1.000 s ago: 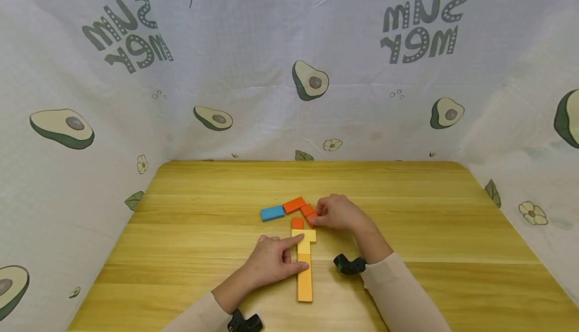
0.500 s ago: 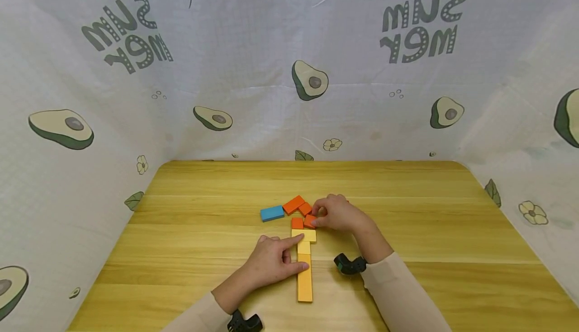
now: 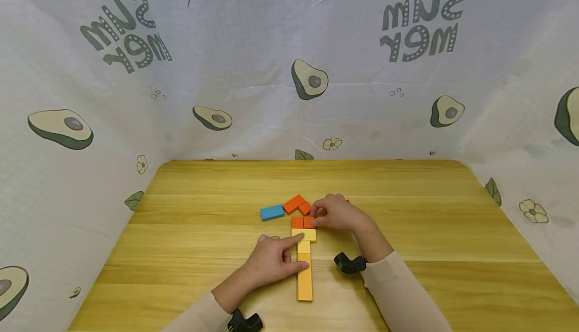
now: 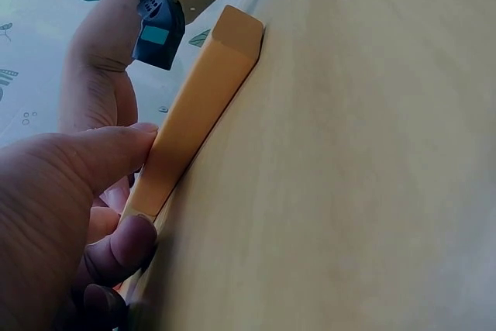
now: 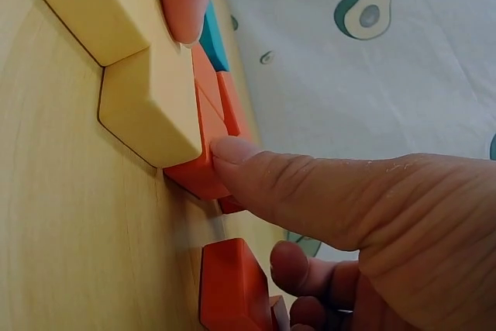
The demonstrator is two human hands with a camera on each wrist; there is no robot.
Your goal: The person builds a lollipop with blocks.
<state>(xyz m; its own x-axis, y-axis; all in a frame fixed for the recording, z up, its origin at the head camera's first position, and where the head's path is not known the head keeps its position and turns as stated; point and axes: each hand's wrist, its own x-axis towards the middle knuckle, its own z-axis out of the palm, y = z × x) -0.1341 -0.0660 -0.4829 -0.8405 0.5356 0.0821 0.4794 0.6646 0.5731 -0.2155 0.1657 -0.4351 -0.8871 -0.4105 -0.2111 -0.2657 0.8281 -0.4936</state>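
Note:
My left hand (image 3: 271, 260) reaches over a column of flat wooden blocks. Its index fingertip rests on the pale yellow crosswise block (image 3: 311, 235) and its thumb on the long orange-yellow block (image 3: 305, 287), also visible in the left wrist view. My right hand (image 3: 339, 214) pinches a small orange-red block (image 3: 308, 222) between thumb and a bent index finger, which the right wrist view hides. That block lies flush beside another small orange-red block (image 3: 296, 222), both against the crosswise block's far edge. A small pale yellow block (image 3: 304, 246) joins the crosswise and long ones.
Beyond the column lie a blue block (image 3: 272, 213), a longer orange-red block (image 3: 294, 203) and a small tilted one (image 3: 305, 208). A loose red block (image 5: 229, 284) sits under my right hand. Printed cloth (image 3: 253, 71) stands behind the wooden table (image 3: 203, 181).
My right hand has drawn a small orange-red block away from the tilted group, turned it straight and brought it left against the other orange-red block. My left hand has stayed in place.

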